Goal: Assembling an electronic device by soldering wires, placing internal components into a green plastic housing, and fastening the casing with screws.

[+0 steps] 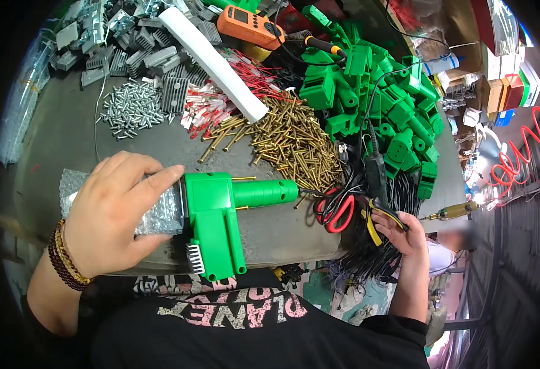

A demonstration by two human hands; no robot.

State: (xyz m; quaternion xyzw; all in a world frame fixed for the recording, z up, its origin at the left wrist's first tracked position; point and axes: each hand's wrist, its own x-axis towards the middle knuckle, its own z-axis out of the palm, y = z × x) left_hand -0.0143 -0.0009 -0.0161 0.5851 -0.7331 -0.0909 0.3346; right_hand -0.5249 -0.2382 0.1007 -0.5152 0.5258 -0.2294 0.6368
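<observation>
My left hand [113, 212] is closed round a cylinder covered in bubble wrap [168, 212], which joins a green plastic housing [211, 215]. The housing's grooved handle [264, 194] points right, and long brass-coloured screws [243, 178] stick out beside it. A white finned piece [195, 259] shows at its lower left edge. At the right, my right hand [405, 234] is closed on a pair of pliers with yellow and black handles [371, 227]; their jaws are hard to make out against dark cables. Red-handled scissors [342, 215] lie just left of the pliers.
Behind the housing lie heaps of brass screws [297, 144], small silver screws [131, 107] and green plastic housings [393, 104]. Grey metal heat sinks [162, 56], a white bar [214, 64] and an orange meter [249, 27] lie farther back. Black cables [368, 258] hang over the right edge.
</observation>
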